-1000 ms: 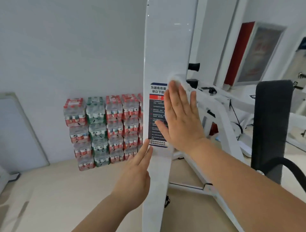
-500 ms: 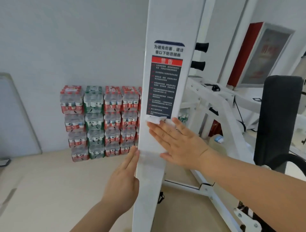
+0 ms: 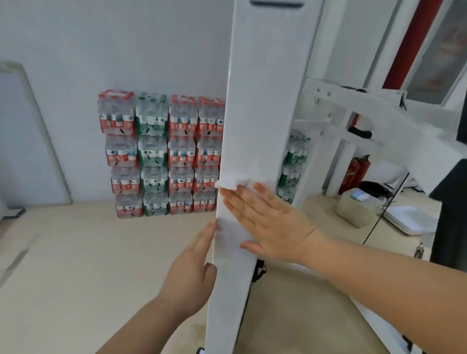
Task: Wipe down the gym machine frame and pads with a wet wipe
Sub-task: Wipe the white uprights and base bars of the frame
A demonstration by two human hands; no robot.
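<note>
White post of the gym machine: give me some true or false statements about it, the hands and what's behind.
The right hand presses the wet wipe flat against the white post. True.
The left hand holds the wipe. False: it touches the post's left edge, holding nothing.
Bottle packs are stacked against the wall. True.
The wipe lies on a black pad. False: it is on the post.

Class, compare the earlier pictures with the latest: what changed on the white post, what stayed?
The right hand slid the wipe down the post, from over the label to well below it; the left hand followed down the post's left edge. Unchanged: right hand flat on wipe, bottle packs stacked at wall.
</note>
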